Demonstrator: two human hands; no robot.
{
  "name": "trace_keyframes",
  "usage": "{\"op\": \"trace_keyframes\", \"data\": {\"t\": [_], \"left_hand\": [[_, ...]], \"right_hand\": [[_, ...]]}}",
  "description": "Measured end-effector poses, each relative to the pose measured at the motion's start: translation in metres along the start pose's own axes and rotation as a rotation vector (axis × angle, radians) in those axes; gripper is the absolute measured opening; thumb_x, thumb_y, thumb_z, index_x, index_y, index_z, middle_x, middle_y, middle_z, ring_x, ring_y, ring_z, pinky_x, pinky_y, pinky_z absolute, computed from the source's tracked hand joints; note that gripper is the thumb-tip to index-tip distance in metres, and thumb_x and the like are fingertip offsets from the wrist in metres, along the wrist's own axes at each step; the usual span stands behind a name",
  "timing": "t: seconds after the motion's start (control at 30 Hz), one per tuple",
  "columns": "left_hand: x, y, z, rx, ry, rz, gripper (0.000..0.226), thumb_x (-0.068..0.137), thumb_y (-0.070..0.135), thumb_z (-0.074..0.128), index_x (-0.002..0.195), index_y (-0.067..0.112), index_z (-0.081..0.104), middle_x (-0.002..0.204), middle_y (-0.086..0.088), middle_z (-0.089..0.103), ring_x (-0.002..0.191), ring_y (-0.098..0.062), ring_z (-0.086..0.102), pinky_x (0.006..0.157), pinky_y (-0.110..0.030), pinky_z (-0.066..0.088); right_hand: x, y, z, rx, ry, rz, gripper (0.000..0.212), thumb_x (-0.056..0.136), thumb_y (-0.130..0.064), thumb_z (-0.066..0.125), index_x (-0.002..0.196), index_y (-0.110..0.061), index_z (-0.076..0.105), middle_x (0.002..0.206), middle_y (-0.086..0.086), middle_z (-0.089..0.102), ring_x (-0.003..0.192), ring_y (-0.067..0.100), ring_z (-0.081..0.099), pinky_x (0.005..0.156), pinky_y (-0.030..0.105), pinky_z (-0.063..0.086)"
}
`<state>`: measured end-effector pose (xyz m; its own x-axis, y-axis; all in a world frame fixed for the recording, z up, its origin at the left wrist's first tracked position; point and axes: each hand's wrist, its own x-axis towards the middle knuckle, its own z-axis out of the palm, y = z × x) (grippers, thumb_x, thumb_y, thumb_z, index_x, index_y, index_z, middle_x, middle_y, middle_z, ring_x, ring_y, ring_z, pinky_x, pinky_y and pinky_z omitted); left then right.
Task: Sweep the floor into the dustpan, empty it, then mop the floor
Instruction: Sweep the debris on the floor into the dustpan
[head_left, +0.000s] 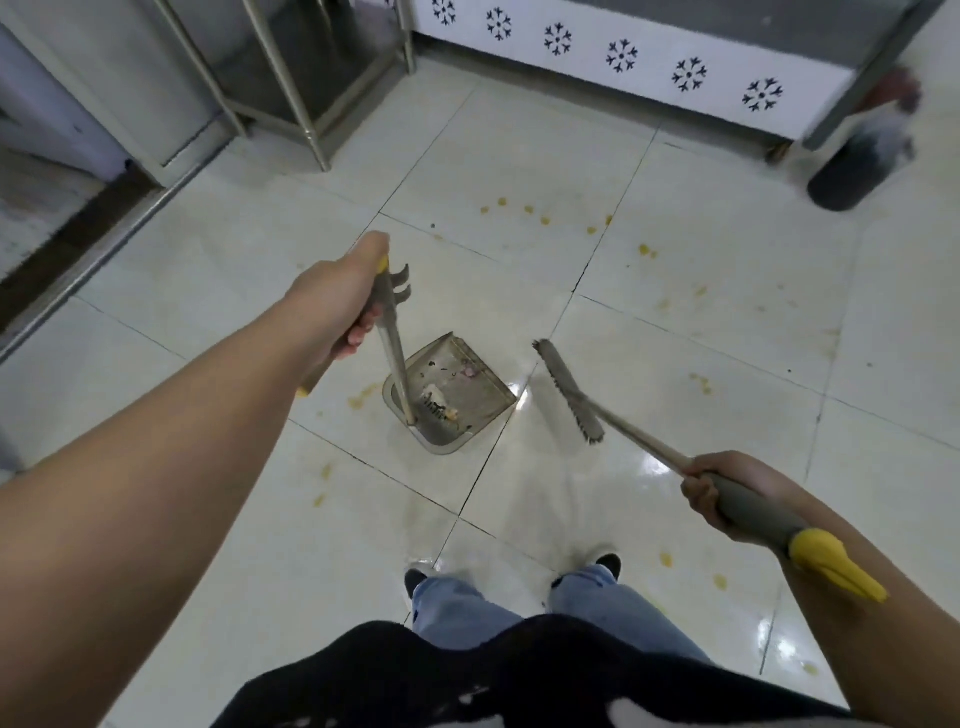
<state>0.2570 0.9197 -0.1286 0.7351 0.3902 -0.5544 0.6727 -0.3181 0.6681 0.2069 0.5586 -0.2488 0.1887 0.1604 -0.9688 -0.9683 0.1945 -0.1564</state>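
A grey long-handled dustpan (457, 395) rests on the white tiled floor (675, 322) in the middle of the view, with bits of rubbish in its tray. My left hand (345, 296) is closed around the top of its upright handle. Just right of the pan's open mouth lies the head of a grey broom (569, 397), a small gap apart from it. My right hand (727, 493) grips the broom's grey handle, whose yellow end sticks out past my wrist. Yellow-brown stains (545, 218) dot the tiles beyond the pan and around my feet.
A dark bin (852, 161) stands at the far right by a white cabinet with flower-shaped cut-outs (623, 57). Metal table legs (306, 114) and a door threshold (88, 244) are at the far left. My shoes (608, 564) are at the bottom centre.
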Motion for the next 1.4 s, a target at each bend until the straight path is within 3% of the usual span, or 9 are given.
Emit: {"op": "trace_keyframes", "data": {"t": [0.33, 0.47, 0.87, 1.13, 1.4], "left_hand": [[-0.006, 0.125, 0.193, -0.04, -0.126, 0.09, 0.045, 0.063, 0.06, 0.037, 0.064, 0.016, 0.047, 0.053, 0.0, 0.041, 0.039, -0.016, 0.032, 0.044, -0.023, 0.027], [-0.009, 0.169, 0.266, -0.045, -0.201, 0.125, 0.048, 0.07, 0.062, 0.039, 0.064, 0.016, 0.049, 0.051, 0.001, 0.044, 0.038, -0.015, 0.035, 0.042, -0.022, 0.029], [0.007, 0.295, 0.493, -0.02, -0.506, 0.136, 0.048, 0.076, 0.06, 0.041, 0.068, 0.014, 0.054, 0.049, 0.002, 0.046, 0.037, -0.012, 0.038, 0.037, -0.016, 0.033], [0.029, 0.401, 0.618, 0.121, -0.656, 0.128, 0.053, 0.074, 0.064, 0.041, 0.061, 0.014, 0.051, 0.041, 0.004, 0.046, 0.036, -0.013, 0.037, 0.037, -0.018, 0.034], [0.036, 0.502, 0.702, 0.227, -0.598, 0.196, 0.051, 0.077, 0.063, 0.038, 0.069, 0.014, 0.053, 0.051, 0.001, 0.047, 0.031, -0.01, 0.036, 0.033, -0.013, 0.032]], "right_hand": [[-0.032, -0.038, -0.19, 0.33, -0.026, -0.071, 0.024, 0.093, -0.011, 0.038, 0.068, -0.009, 0.041, 0.036, 0.0, 0.044, 0.023, 0.007, 0.042, 0.027, 0.009, 0.037], [-0.043, -0.037, -0.251, 0.523, -0.008, -0.077, 0.023, 0.092, -0.011, 0.038, 0.069, -0.01, 0.039, 0.036, 0.0, 0.042, 0.023, 0.007, 0.041, 0.026, 0.01, 0.037], [-0.067, -0.076, -0.376, 1.04, 0.144, -0.224, 0.021, 0.093, -0.01, 0.036, 0.073, -0.011, 0.04, 0.038, 0.0, 0.041, 0.024, 0.006, 0.042, 0.029, 0.009, 0.039], [-0.093, -0.162, -0.438, 1.087, 0.269, -0.233, 0.026, 0.094, -0.005, 0.038, 0.068, -0.009, 0.042, 0.034, 0.002, 0.043, 0.022, 0.009, 0.043, 0.027, 0.01, 0.039], [-0.092, -0.233, -0.534, 0.983, 0.227, -0.218, 0.023, 0.093, -0.008, 0.041, 0.07, -0.009, 0.043, 0.037, 0.001, 0.044, 0.024, 0.008, 0.042, 0.029, 0.009, 0.038]]}}
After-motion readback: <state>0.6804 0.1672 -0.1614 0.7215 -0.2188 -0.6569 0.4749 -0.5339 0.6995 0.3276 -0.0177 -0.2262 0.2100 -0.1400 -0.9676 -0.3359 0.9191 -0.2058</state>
